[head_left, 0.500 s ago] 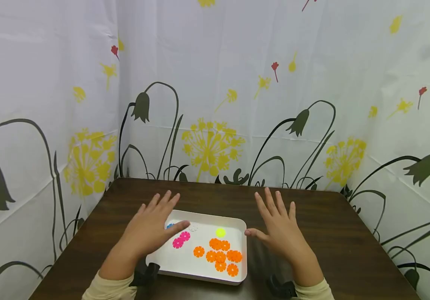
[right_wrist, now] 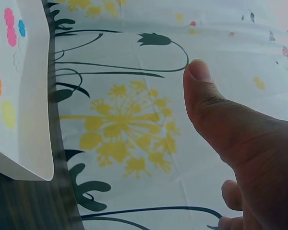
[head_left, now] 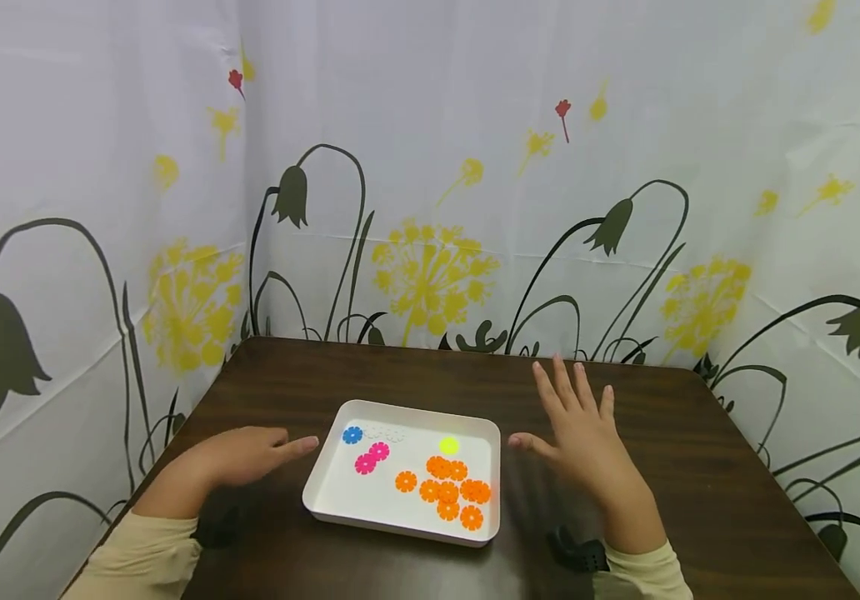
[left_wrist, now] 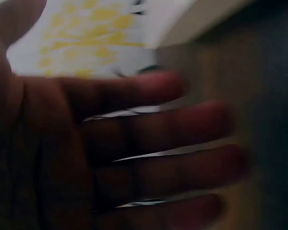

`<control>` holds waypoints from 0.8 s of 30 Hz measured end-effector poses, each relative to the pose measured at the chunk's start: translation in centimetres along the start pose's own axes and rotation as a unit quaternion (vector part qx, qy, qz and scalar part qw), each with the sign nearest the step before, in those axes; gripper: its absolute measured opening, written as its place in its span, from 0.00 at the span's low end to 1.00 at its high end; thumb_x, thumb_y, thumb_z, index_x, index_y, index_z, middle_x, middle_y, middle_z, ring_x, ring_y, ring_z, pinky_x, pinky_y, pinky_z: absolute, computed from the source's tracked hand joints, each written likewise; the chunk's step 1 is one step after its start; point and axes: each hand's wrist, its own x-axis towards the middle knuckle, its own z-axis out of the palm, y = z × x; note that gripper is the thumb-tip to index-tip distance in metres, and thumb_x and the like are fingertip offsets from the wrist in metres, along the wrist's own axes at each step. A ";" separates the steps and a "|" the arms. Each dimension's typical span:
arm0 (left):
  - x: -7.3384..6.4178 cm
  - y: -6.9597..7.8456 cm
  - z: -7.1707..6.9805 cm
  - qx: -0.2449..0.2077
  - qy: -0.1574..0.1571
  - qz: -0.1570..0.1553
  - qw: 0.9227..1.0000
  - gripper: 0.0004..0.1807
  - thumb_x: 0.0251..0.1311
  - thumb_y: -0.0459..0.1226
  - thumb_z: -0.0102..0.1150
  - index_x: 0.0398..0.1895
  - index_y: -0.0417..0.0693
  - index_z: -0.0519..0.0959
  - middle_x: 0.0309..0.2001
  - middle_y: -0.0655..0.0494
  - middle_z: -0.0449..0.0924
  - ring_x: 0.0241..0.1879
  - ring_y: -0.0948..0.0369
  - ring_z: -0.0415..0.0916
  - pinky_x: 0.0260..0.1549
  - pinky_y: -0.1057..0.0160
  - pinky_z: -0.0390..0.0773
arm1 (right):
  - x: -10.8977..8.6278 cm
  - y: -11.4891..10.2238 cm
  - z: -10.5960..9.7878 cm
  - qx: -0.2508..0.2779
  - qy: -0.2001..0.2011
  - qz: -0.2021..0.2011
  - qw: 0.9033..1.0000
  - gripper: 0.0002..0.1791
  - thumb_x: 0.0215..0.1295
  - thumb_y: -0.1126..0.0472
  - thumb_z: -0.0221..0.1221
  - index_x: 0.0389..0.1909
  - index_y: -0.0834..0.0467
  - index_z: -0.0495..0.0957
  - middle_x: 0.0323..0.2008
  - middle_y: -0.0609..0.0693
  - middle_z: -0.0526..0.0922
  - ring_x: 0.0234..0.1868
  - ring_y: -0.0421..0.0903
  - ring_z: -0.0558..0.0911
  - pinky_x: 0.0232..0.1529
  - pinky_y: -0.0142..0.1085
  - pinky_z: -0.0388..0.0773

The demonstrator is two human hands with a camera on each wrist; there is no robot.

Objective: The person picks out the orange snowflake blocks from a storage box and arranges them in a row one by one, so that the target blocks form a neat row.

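A shallow white tray [head_left: 347, 502] lies on the table between my hands, holding small notched plastic discs. Several orange discs [head_left: 406, 482] cluster at its right side, with a yellow disc [head_left: 448, 446] behind them. Toward the left are pink discs [head_left: 366, 463], a blue disc [head_left: 352, 435] and pale, see-through discs [head_left: 396, 435]. My left hand [head_left: 238, 457] hovers beside the tray's left edge, thumb pointing at it; the left wrist view shows its fingers [left_wrist: 158, 127] straight and slightly apart. Off the right edge, my right hand [head_left: 586, 440] is raised with spread fingers. Neither holds anything.
The dark wooden table [head_left: 287, 375] reaches back to a white curtain [head_left: 430, 100] printed with grey bellflowers and yellow blooms, which also hangs along both sides. Dark straps [head_left: 578, 552] sit at my wrists.
My left hand has moved left and turned, off the tray, so the blue disc and the tray's left side now show. My right hand stays spread; the head view has tilted slightly.
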 end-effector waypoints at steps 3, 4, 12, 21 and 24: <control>0.7 -1.2 0.9 -0.045 -0.104 0.001 0.994 0.37 0.67 0.67 0.38 0.42 0.43 0.79 0.33 0.46 0.80 0.32 0.51 0.80 0.37 0.49 0.77 | 0.1 0.0 -0.1 0.005 -0.001 0.002 1.000 0.58 0.55 0.24 0.55 0.78 0.41 0.36 0.79 0.51 0.33 0.78 0.61 0.36 0.66 0.70 0.32; 1.0 -1.5 1.4 -0.059 -0.129 0.001 0.990 0.36 0.67 0.66 0.38 0.42 0.43 0.79 0.32 0.46 0.81 0.31 0.51 0.81 0.36 0.50 0.78 | 0.2 0.0 -0.1 0.007 -0.002 0.001 1.000 0.58 0.55 0.24 0.55 0.79 0.42 0.37 0.79 0.51 0.34 0.78 0.62 0.37 0.66 0.71 0.33; 2.9 -1.8 3.6 -0.086 -0.167 0.052 0.981 0.28 0.69 0.61 0.42 0.34 0.48 0.77 0.23 0.52 0.79 0.20 0.57 0.75 0.24 0.60 0.75 | -0.1 1.0 -0.3 0.053 -0.060 0.010 0.997 0.48 0.59 0.28 0.55 0.74 0.51 0.60 0.71 0.58 0.66 0.74 0.64 0.58 0.66 0.66 0.52; 2.7 -1.8 4.0 -0.074 -0.166 0.062 0.981 0.21 0.69 0.58 0.48 0.33 0.51 0.76 0.26 0.54 0.77 0.26 0.57 0.73 0.31 0.58 0.73 | 2.7 -1.3 -1.5 0.033 -0.085 -0.041 0.995 0.37 0.64 0.34 0.57 0.69 0.50 0.68 0.62 0.55 0.77 0.62 0.56 0.76 0.60 0.55 0.70; 2.7 -1.9 4.1 -0.079 -0.166 0.076 0.980 0.22 0.70 0.58 0.46 0.33 0.52 0.77 0.27 0.55 0.76 0.28 0.58 0.73 0.33 0.58 0.72 | 4.7 -3.3 -1.6 0.000 -0.112 -0.080 0.990 0.33 0.65 0.36 0.58 0.65 0.50 0.71 0.56 0.50 0.82 0.56 0.50 0.81 0.55 0.51 0.75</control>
